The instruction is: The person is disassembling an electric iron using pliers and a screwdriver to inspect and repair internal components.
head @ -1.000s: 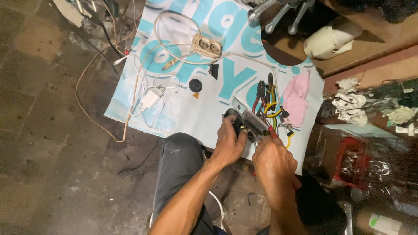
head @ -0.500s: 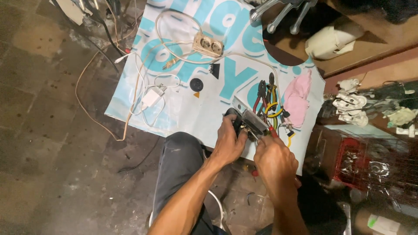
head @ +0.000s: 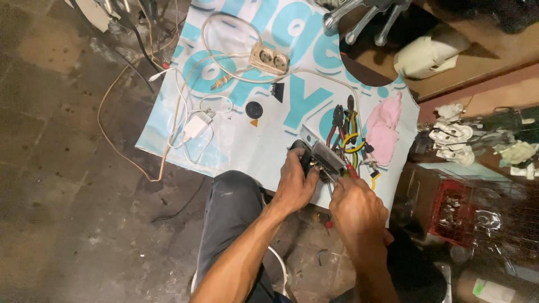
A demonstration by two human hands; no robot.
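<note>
— Dark stained concrete floor [head: 67,185], with a white-and-turquoise printed banner sheet [head: 247,140] spread over it as a work mat. Where is the piece being worked on?

— At the near right edge of that sheet: a small grey-and-black oblong device with a metal plate [head: 321,157]. Its long axis runs diagonally, from upper left down to lower right.

— And the hands?

— The left hand [head: 295,182] comes in from below and to the left, fingers [head: 296,160] clenched around the device's dark lower-left side. The right hand [head: 356,207] sits just beside it at the lower-right end, fingers pinched together around something thin and red-tipped [head: 349,171]; I cannot tell whether it is a tool or a wire.

— So which hand is nearer?

— Both touch or almost touch it; the left one carries it, the right meets its lower end.

— Anything close by?

— Red-handled and yellow-handled pliers [head: 345,126] just beyond the device, a pink cloth [head: 384,126] to their right, a beige double socket with cord [head: 269,58] farther up, a white charger with cable [head: 195,128] well apart to the left.
</note>
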